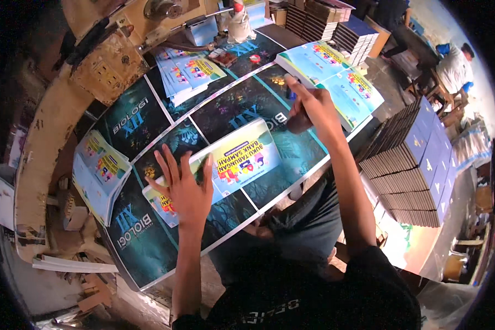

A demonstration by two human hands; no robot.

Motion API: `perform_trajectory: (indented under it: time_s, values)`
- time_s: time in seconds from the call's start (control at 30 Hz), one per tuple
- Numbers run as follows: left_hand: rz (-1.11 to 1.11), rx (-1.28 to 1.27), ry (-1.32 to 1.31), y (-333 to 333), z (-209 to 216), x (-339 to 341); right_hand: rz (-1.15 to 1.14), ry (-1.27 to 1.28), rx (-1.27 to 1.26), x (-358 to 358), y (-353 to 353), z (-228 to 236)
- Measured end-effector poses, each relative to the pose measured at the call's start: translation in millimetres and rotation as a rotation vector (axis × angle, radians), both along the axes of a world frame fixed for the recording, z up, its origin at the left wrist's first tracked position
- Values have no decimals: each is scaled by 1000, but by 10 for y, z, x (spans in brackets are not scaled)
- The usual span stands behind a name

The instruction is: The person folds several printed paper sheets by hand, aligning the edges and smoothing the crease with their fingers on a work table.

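Paper (245, 159) printed yellow and blue lies on the dark poster-covered table (307, 147), its left part partly hidden by the left hand (186, 190), fingers spread apart. The right hand (313, 104) curls beside a printed stack (313, 61) — something dark blue (291, 95) peeks out by its fingers, but whether it is clamped, I cannot tell.

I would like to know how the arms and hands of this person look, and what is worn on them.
The left hand and right hand are ungloved, with slender fingers. Both forearms are bare, with no watch or bracelet visible. The black sleeves are short; pale lettering marks the shirt.
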State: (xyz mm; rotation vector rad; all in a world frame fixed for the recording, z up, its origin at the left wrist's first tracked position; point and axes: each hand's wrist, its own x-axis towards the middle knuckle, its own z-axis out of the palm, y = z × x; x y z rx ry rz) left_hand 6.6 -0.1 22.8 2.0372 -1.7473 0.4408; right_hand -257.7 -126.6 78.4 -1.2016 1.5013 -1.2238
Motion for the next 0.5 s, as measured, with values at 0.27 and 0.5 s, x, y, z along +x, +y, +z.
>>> perform_trajectory:
  time_s: [0.27,0.5]
  values:
    - [-100,152,296,459,579,790,-40,249,-347,-150,34,-111]
    - [-128,80,1155,789,-100,1298,282,177,-639,112,902,-159]
